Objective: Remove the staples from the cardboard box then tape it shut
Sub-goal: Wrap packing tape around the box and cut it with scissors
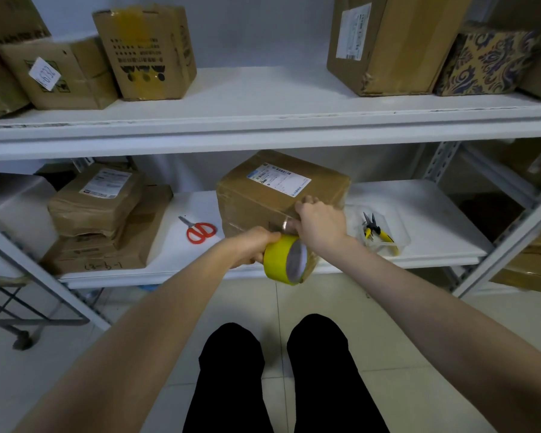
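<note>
A brown cardboard box (256, 198) with a white shipping label on top stands on the lower white shelf (425, 214). My left hand (253, 245) grips a yellow roll of tape (283, 259) just in front of the box's near face. A short strip of clear tape runs from the roll up to the box's near top edge. There my right hand (320, 221) presses the tape's end onto the box, fingers curled over the edge.
Red-handled scissors (200, 231) lie left of the box. Yellow-handled pliers (376, 233) sit in a clear tray to its right. Stacked parcels (100, 214) fill the shelf's left end. More boxes (144, 51) stand on the upper shelf. A wire cart (19, 304) is at lower left.
</note>
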`<state>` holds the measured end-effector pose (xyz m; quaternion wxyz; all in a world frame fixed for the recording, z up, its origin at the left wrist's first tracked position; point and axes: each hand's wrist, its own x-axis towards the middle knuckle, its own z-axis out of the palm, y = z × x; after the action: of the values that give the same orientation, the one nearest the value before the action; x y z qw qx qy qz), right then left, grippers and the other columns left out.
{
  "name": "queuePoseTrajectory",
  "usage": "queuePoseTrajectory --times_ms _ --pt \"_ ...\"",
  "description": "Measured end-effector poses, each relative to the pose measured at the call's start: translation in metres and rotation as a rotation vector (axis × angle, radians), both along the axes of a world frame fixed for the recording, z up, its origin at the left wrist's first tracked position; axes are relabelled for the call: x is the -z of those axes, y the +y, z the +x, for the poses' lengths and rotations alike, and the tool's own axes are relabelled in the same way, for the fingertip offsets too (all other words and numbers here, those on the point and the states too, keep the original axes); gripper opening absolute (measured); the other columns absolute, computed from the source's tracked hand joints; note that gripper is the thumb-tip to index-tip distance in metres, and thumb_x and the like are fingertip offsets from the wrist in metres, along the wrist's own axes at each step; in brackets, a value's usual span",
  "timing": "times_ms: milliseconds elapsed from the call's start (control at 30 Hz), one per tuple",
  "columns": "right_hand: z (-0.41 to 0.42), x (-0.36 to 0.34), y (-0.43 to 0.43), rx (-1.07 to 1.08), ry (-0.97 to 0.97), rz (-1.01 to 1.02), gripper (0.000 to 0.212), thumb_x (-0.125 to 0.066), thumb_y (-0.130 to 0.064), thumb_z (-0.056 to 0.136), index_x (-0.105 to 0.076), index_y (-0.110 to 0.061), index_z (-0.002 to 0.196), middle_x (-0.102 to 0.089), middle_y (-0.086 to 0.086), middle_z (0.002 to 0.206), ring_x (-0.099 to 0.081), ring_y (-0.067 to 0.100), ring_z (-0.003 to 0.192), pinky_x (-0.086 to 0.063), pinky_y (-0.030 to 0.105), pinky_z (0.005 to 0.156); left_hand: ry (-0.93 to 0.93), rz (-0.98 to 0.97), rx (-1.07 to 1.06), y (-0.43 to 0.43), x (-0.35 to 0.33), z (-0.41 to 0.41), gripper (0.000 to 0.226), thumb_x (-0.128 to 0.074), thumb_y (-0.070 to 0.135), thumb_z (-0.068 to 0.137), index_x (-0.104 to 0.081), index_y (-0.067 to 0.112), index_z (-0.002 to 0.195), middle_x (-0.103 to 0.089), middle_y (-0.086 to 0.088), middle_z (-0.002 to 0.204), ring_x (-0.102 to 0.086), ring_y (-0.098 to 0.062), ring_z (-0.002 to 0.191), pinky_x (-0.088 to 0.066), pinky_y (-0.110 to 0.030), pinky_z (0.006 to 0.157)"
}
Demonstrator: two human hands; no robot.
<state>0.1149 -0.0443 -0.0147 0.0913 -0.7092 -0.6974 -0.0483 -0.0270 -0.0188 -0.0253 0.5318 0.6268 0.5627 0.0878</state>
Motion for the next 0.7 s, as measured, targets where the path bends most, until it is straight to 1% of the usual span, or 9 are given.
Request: queuePoseTrajectory --times_ms 67,167,300,367,433,500,567,667,700 --pt "0.001 0.000 0.001 0.010 0.010 0.007 0.030 -0.051 -0.034 0.096 -0.061 -0.012 0.115 -0.056 0.008 0.120 -0.052 0.028 0.115 -0.040 0.034 0.092 0.030 -0.005 0.053 0.000 0.003 -0.005 0.026 -0.038 0.038 0.101 -0.053 0.016 0.095 -0.050 -0.005 0.071 -0.047 -0.012 0.057 -0.036 -0.026 0.063" --pt "-0.001 -0.002 0.000 0.013 0.031 -0.009 0.036 -0.050 -0.039 0.096 -0.060 -0.012 0.118 -0.054 0.009 0.123 -0.050 0.029 0.118 -0.040 0.035 0.095 -0.017 -0.052 0.094 0.000 0.007 -0.012 0.031 -0.043 0.046 0.097 -0.056 0.018 0.098 -0.058 0.002 0.072 -0.056 -0.012 0.067 -0.036 -0.033 0.081" --pt "-0.002 -0.002 -0.002 0.018 0.029 -0.017 0.037 -0.049 -0.039 0.097 -0.058 -0.011 0.120 -0.053 0.009 0.125 -0.048 0.029 0.121 -0.039 0.034 0.097 0.051 -0.059 0.130 -0.001 -0.003 -0.018 0.026 -0.047 0.043 0.097 -0.057 0.020 0.087 -0.059 0.004 0.061 -0.056 -0.011 0.071 -0.037 -0.034 0.085" --pt "-0.002 -0.005 -0.001 0.018 0.041 -0.034 0.036 -0.049 -0.038 0.097 -0.059 -0.011 0.119 -0.054 0.010 0.125 -0.049 0.029 0.121 -0.038 0.035 0.098 0.156 -0.064 0.179 -0.005 -0.007 -0.016 0.033 -0.044 0.045 0.097 -0.058 0.016 0.102 -0.062 -0.018 0.084 -0.063 -0.022 0.090 -0.042 -0.040 0.091" --pt "-0.002 -0.008 -0.001 0.011 0.043 -0.050 0.036 -0.049 -0.038 0.097 -0.060 -0.011 0.118 -0.055 0.010 0.124 -0.049 0.029 0.121 -0.038 0.036 0.099 0.235 -0.063 0.163 -0.012 -0.003 -0.013 0.049 -0.040 0.048 0.098 -0.050 0.010 0.128 -0.054 -0.030 0.116 -0.056 -0.039 0.115 -0.040 -0.048 0.102" --pt "-0.001 -0.011 0.000 0.019 0.049 -0.060 0.036 -0.051 -0.039 0.096 -0.061 -0.012 0.117 -0.056 0.009 0.122 -0.051 0.029 0.119 -0.039 0.036 0.097 0.247 -0.051 0.141 -0.015 0.004 -0.009 0.052 -0.039 0.048 0.098 -0.046 0.011 0.134 -0.063 -0.019 0.103 -0.062 -0.033 0.103 -0.041 -0.045 0.097" --pt "0.000 -0.012 -0.001 0.029 0.062 -0.051 0.037 -0.055 -0.044 0.093 -0.061 -0.013 0.114 -0.060 0.007 0.116 -0.056 0.029 0.112 -0.043 0.036 0.090 0.259 -0.042 0.137 -0.015 0.008 -0.006 0.051 -0.040 0.047 0.098 -0.048 0.010 0.131 -0.062 -0.005 0.092 -0.062 -0.023 0.090 -0.038 -0.036 0.086" --pt "0.002 -0.010 -0.003 0.029 0.052 -0.016 0.040 -0.059 -0.048 0.088 -0.060 -0.016 0.111 -0.061 0.005 0.110 -0.059 0.028 0.106 -0.045 0.034 0.084 0.243 -0.034 0.099 -0.015 0.012 -0.001 0.048 -0.041 0.045 0.098 -0.048 0.009 0.129 -0.063 -0.011 0.115 -0.063 -0.027 0.104 -0.038 -0.032 0.083" --pt "0.003 -0.009 -0.003 0.018 0.032 -0.008 0.042 -0.060 -0.049 0.086 -0.059 -0.016 0.112 -0.061 0.004 0.112 -0.059 0.027 0.108 -0.045 0.034 0.084 0.241 -0.036 0.095 -0.014 0.014 0.001 0.048 -0.041 0.046 0.098 -0.049 0.011 0.129 -0.063 -0.010 0.114 -0.064 -0.026 0.102 -0.039 -0.034 0.085"
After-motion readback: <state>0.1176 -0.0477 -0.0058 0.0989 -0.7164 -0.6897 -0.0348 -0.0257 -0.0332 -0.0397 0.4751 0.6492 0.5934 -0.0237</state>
